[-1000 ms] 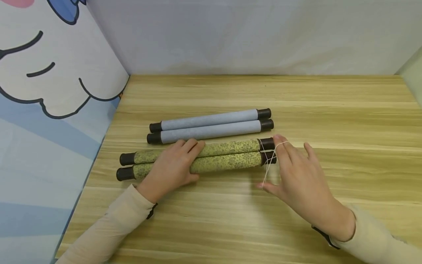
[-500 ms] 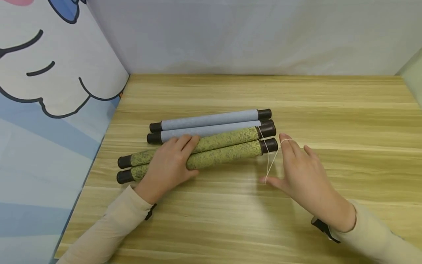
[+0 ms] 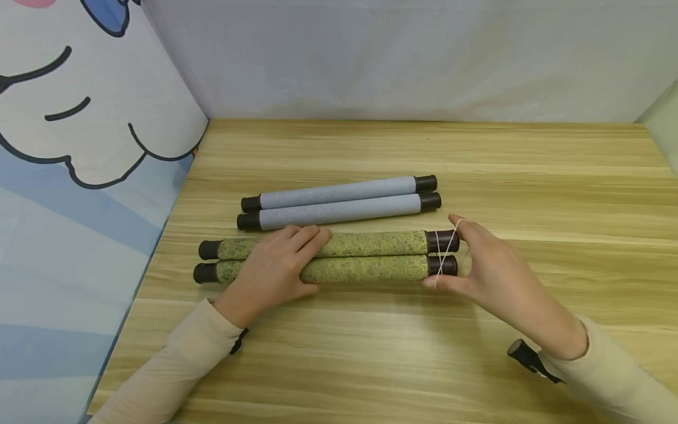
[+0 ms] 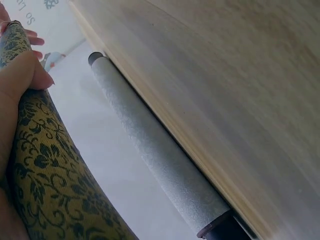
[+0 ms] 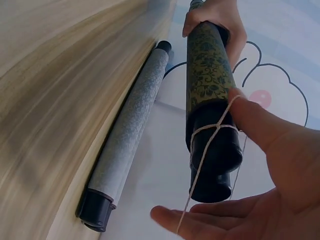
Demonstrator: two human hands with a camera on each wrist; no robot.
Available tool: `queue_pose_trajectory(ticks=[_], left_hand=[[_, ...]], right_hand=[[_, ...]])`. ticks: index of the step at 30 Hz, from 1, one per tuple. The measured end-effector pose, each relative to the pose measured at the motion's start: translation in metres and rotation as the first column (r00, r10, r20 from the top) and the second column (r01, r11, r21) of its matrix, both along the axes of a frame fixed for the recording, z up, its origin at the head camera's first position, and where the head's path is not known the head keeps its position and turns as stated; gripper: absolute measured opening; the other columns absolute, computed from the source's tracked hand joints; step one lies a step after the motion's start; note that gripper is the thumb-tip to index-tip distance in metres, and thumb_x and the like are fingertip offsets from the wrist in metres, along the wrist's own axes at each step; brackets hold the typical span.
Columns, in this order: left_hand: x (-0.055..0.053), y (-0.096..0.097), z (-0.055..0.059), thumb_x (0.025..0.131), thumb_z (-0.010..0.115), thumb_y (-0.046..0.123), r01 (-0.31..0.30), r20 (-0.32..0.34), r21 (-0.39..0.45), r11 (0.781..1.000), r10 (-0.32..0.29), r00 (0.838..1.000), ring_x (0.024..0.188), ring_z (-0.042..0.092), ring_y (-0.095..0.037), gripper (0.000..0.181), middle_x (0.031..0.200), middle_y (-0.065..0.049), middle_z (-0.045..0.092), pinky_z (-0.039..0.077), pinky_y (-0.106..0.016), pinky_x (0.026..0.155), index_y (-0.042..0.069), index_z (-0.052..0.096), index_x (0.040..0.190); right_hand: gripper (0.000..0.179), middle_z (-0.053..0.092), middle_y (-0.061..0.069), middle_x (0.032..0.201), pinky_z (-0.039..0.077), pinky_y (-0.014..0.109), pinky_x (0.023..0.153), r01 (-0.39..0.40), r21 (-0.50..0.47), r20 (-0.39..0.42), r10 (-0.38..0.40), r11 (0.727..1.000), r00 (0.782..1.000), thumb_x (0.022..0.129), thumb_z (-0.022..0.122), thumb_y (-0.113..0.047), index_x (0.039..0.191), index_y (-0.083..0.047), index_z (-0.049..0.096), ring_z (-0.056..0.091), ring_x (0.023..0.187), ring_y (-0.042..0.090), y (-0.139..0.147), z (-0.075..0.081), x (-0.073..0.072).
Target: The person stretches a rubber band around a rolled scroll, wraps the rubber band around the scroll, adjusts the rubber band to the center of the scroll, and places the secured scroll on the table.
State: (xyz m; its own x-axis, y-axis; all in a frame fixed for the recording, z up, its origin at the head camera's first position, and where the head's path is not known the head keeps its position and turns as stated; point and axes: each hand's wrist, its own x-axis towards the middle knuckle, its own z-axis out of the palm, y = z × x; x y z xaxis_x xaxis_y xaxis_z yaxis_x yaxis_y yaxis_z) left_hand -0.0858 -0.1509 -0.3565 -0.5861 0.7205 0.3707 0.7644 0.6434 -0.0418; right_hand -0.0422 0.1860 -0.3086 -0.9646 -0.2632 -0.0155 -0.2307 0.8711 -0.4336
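Green scroll rolls [image 3: 365, 269] are sitting mid-frame (head view), side by side, long axis running left-right, nearly level, black caps [image 3: 205, 272] pointing both ways. Left hand [image 3: 270, 274] is gripping them, fingers curled; right hand [image 3: 516, 288] is holding white string [image 5: 207, 155] across the right-end caps, fingers wide. Left wrist view, upper left: partial lettering [image 4: 29, 19] is showing, "So Lu".

A: On the wood-grain surface [image 3: 556, 194]?
B: We log two grey-blue rolls [image 3: 339, 212], dark-ended, lying side by side.
A: Beyond its far edge?
B: We note a pale backdrop [image 3: 392, 65]; leftward, a blue sheet [image 3: 69, 235] bearing a black-outlined white cartoon figure [image 3: 106, 141].
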Motion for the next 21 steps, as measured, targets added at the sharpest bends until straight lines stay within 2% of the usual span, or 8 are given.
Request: queue_pose_trajectory(ticks=[4,7,10,12,15,17,21], left_hand=[[0.000,-0.001,-0.002,0.056,0.094,0.047,0.020,0.010,-0.014,1.000,-0.020,1.000,0.105,0.064,-0.024,0.095,0.125,-0.005,0.065,0.058,-0.036,0.089,0.010,0.058,0.136],[0.001,-0.002,-0.002,0.056,0.094,0.046,0.030,0.023,-0.023,0.999,-0.029,0.999,0.107,0.064,-0.023,0.095,0.125,-0.005,0.065,0.058,-0.037,0.089,0.010,0.058,0.136],[0.001,-0.003,-0.002,0.057,0.094,0.046,0.038,0.040,-0.024,0.999,-0.037,0.999,0.108,0.064,-0.023,0.095,0.126,-0.004,0.064,0.058,-0.037,0.090,0.010,0.058,0.136],[0.000,-0.003,-0.002,0.057,0.094,0.045,0.045,0.050,-0.024,0.999,-0.044,0.998,0.109,0.064,-0.023,0.094,0.126,-0.004,0.064,0.058,-0.037,0.090,0.010,0.058,0.136],[0.001,-0.004,-0.001,0.058,0.093,0.046,0.066,0.063,-0.034,0.997,-0.064,0.996,0.110,0.064,-0.023,0.094,0.125,-0.003,0.065,0.057,-0.037,0.092,0.010,0.058,0.137],[0.001,-0.005,-0.001,0.058,0.093,0.046,0.087,0.069,-0.038,0.995,-0.085,0.994,0.111,0.064,-0.022,0.093,0.125,-0.003,0.065,0.057,-0.037,0.093,0.010,0.058,0.137],[0.001,-0.006,-0.001,0.058,0.093,0.048,0.121,0.074,-0.041,0.992,-0.118,0.990,0.111,0.064,-0.022,0.094,0.125,-0.003,0.065,0.057,-0.037,0.093,0.010,0.058,0.137]], right_hand=[[0.101,0.049,0.025,0.147,0.043,0.061,0.107,-0.006,-0.063,0.005,0.007,0.998,1.000,0.073,0.081,-0.052,0.149,0.000,0.039,0.055,0.125,0.046,0.002,0.002,0.000],[0.087,0.059,0.021,0.138,0.047,0.059,0.102,-0.028,-0.118,-0.063,0.021,0.993,0.998,0.073,0.085,-0.039,0.143,-0.003,0.049,0.063,0.117,0.042,0.004,0.001,0.000],[0.068,0.068,0.018,0.126,0.052,0.055,0.096,-0.055,-0.154,-0.152,0.031,0.987,0.988,0.073,0.087,-0.027,0.132,-0.004,0.061,0.069,0.108,0.038,0.005,0.000,-0.002],[0.057,0.072,0.014,0.119,0.054,0.053,0.093,-0.063,-0.171,-0.179,0.032,0.983,0.983,0.073,0.087,-0.023,0.124,-0.006,0.067,0.071,0.105,0.036,0.006,-0.001,-0.003],[0.048,0.075,0.009,0.114,0.053,0.050,0.092,-0.063,-0.191,-0.143,0.035,0.980,0.989,0.075,0.086,-0.025,0.118,-0.009,0.071,0.071,0.105,0.032,0.008,-0.001,-0.004],[0.045,0.075,0.006,0.112,0.052,0.048,0.094,-0.052,-0.217,-0.080,0.036,0.975,0.996,0.077,0.085,-0.029,0.117,-0.013,0.071,0.071,0.106,0.029,0.009,-0.001,-0.005],[0.040,0.075,-0.003,0.111,0.050,0.025,0.096,-0.022,-0.272,0.042,0.034,0.962,0.999,0.079,0.083,-0.034,0.116,-0.021,0.071,0.069,0.106,0.010,0.014,-0.001,-0.007]])
